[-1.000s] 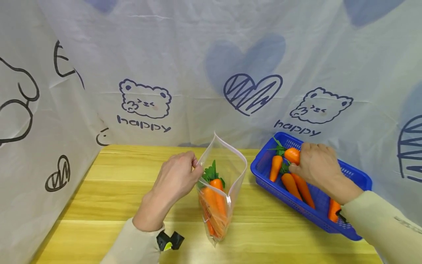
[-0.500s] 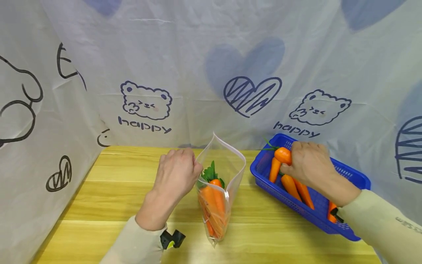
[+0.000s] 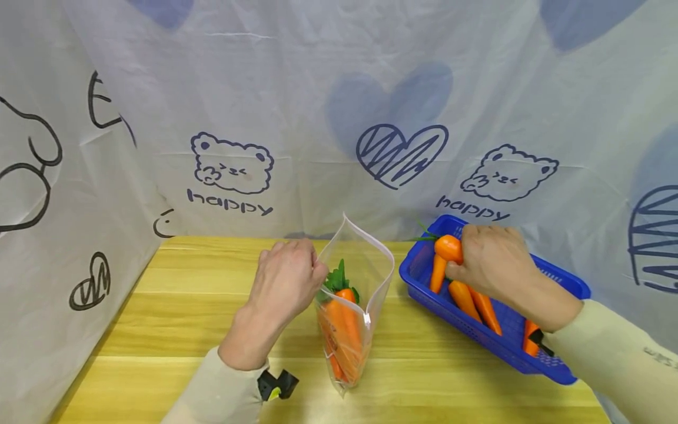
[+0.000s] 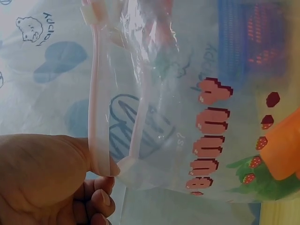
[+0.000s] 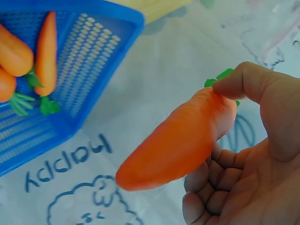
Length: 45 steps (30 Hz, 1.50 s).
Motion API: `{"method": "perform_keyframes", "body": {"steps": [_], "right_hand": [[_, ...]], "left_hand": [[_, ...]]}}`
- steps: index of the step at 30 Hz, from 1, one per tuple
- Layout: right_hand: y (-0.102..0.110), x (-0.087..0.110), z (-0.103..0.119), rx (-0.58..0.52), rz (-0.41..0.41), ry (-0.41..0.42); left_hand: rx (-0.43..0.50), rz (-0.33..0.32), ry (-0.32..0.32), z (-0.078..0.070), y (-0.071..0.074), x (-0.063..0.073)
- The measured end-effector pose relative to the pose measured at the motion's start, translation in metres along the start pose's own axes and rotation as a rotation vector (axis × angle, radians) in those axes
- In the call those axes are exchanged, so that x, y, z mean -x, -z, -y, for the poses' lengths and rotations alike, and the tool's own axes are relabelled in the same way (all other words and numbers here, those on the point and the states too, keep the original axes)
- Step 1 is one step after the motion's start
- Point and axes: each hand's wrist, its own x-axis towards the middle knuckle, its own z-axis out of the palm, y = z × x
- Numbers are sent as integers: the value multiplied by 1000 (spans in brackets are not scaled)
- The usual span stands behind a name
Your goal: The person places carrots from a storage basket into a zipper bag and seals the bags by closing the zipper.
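Note:
My left hand [image 3: 288, 274] pinches the left edge of a clear zip bag [image 3: 378, 259], whose mouth gapes open. Inside the bag stand several carrots [image 3: 341, 327] with green tops. In the left wrist view, thumb and fingers clasp the bag's rim beside its pink zip strip [image 4: 93, 93], and red lettering shows on the plastic. Above the blue basket [image 3: 450, 309], my right hand [image 3: 495, 262] holds a carrot [image 5: 176, 138] near its leafy end, between thumb and fingers. Its tip points away from the palm in the right wrist view.
More carrots [image 3: 463, 300] lie in the blue basket, which sits at an angle on the right of the wooden table [image 3: 212, 330]. A printed white curtain [image 3: 312, 118] hangs behind and along the left side.
My right hand has lifted the carrot from the basket and shifted slightly left with it. The left hand stays at the bag's edge, its wrist slightly turned.

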Motion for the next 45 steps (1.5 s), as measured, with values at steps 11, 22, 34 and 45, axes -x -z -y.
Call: {"method": "perform_keyframes", "body": {"steps": [11,22,34,45], "right_hand": [[54,-12,47,-121,155,20],[70,-53,96,-240,548,89],[19,-87,133,-579,541,-38],[-15,-76,146,-412,566,53]], "left_hand": [[-7,-9,-17,-9,-7,0],[12,-24,-26,-15,-11,2],[21,-10,-32,-17,-11,5],[49,-2,7,-10,-9,5]]}}
